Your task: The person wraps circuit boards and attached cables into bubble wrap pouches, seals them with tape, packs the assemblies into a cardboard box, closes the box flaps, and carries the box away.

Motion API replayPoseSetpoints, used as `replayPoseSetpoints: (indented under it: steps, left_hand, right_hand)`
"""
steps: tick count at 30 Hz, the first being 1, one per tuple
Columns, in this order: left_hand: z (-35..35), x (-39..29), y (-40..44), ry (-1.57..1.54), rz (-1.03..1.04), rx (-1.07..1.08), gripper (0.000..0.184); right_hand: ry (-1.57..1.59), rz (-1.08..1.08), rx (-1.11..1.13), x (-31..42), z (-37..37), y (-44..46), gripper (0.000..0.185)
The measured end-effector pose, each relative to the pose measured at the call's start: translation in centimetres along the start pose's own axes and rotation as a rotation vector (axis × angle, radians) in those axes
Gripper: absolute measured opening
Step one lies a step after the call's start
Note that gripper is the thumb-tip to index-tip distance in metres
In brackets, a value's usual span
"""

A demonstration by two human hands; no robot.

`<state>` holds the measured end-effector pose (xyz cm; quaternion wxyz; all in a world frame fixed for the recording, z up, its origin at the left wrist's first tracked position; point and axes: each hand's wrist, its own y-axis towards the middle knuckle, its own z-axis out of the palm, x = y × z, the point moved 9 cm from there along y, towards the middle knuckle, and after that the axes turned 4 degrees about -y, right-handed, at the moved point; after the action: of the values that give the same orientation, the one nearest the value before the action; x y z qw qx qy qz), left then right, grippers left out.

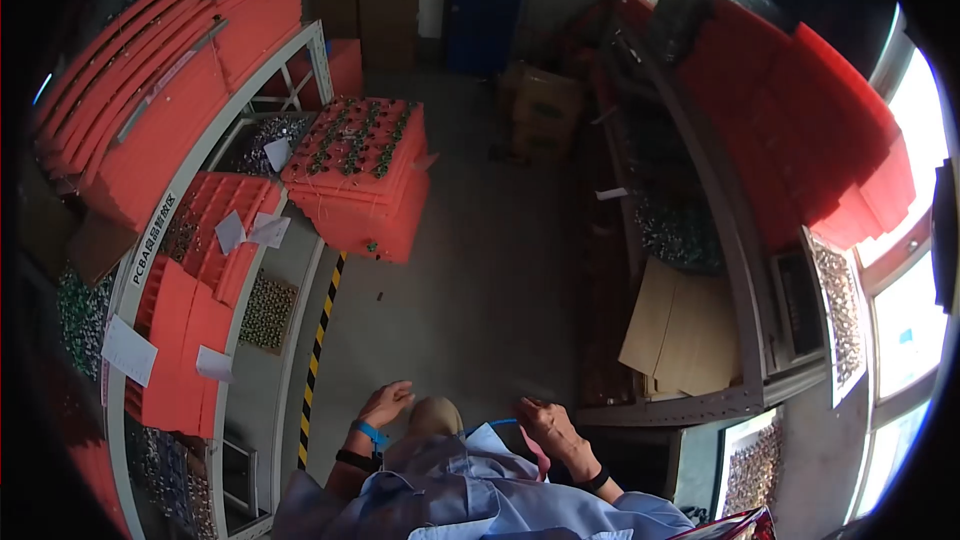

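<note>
My left hand (386, 404) is low in the view, in front of my body, with a blue band and a black band at the wrist. Its fingers are curled, and whether anything is in them cannot be made out. To the right, my right hand (550, 432) is closed near a pink strip (536, 452) that hangs beside it. A thin blue cord (490, 425) runs toward this hand from the middle of my body. The blue-grey garment (455, 490) lies below both hands.
A stack of red trays (362, 175) with green parts juts into the aisle at the left. Shelving (190, 175) lines the left side, and another rack (700, 160) the right. Cartons (545, 105) and a blue bin (488, 8) stand ahead. Floor tape (323, 340) runs along the left rack.
</note>
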<state>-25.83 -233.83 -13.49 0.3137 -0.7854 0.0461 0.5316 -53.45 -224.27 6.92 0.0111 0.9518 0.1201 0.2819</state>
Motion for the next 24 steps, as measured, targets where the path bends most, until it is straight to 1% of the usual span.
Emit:
replayPoseSetpoints:
  steps: [2, 3, 5, 6, 8, 10, 11, 12, 13, 14, 16, 18, 19, 20, 21, 22, 24]
  left_hand:
    - [-4.3, -0.1, 2.2, 0.108, -0.121, -0.118, 0.055]
    - [-5.5, 1.0, 4.5, 0.112, -0.123, -0.105, 0.055]
    - [-8.7, 3.0, 8.1, 0.222, -0.149, -0.172, 0.053]
    - [-10.1, 3.2, 10.9, 0.218, -0.154, -0.174, 0.053]
    - [-12.7, 1.2, 17.4, 0.263, -0.096, -0.159, 0.052]
    - [-12.3, -0.3, 19.9, 0.256, -0.118, -0.117, 0.051]
    - [-13.5, -4.7, 23.2, 0.272, -0.119, -0.135, 0.052]
    - [-14.8, -8.8, 26.6, 0.293, -0.116, -0.154, 0.053]
    - [-15.2, -10.4, 29.9, 0.300, -0.117, -0.142, 0.053]
    - [-15.1, -12.0, 33.9, 0.341, -0.046, -0.114, 0.050]
    - [-14.4, -15.9, 40.8, 0.404, 0.081, -0.054, 0.048]
    - [-13.3, -21.9, 46.9, 0.452, 0.170, 0.018, 0.049]
    - [-12.8, -25.3, 49.3, 0.476, 0.194, 0.059, 0.050]
    - [-12.7, -27.5, 52.0, 0.470, 0.185, 0.058, 0.050]
    - [-12.0, -29.9, 54.5, 0.428, 0.213, 0.112, 0.051]
    - [-11.3, -31.6, 56.8, 0.382, 0.234, 0.160, 0.051]
    - [-11.7, -34.2, 61.8, 0.362, 0.204, 0.153, 0.052]
  right_hand:
    - [-0.006, -0.014, 0.015, -2.4, -0.8, 4.5, 0.017]
    - [-0.006, -0.001, 0.014, -3.9, -1.1, 6.6, 0.017]
    - [0.028, -0.006, 0.110, -6.1, -0.5, 11.3, 0.017]
    - [0.042, -0.019, 0.159, -7.0, -0.2, 14.1, 0.017]
    - [0.086, -0.049, 0.121, -10.2, -0.8, 21.2, 0.015]
    - [0.214, -0.051, 0.089, -12.4, -1.9, 24.8, 0.013]
    - [0.206, -0.051, 0.088, -13.4, -2.7, 27.8, 0.013]
    - [0.146, -0.033, 0.035, -14.4, -4.1, 31.0, 0.014]
    - [0.095, 0.000, -0.014, -15.2, -5.2, 33.4, 0.014]
    - [0.043, 0.031, -0.063, -16.2, -6.4, 35.6, 0.014]
    - [0.072, 0.055, -0.052, -18.3, -7.9, 39.3, 0.014]
    - [0.122, 0.066, -0.023, -20.8, -8.9, 43.3, 0.015]
    - [0.121, 0.066, -0.014, -22.4, -9.0, 45.0, 0.015]
    - [0.102, 0.055, -0.009, -24.1, -8.5, 46.4, 0.015]
    - [0.082, 0.043, -0.002, -26.1, -8.0, 47.8, 0.014]
    - [0.065, 0.025, 0.011, -28.0, -7.8, 49.3, 0.014]
    - [0.052, -0.001, 0.047, -32.6, -7.6, 53.9, 0.014]
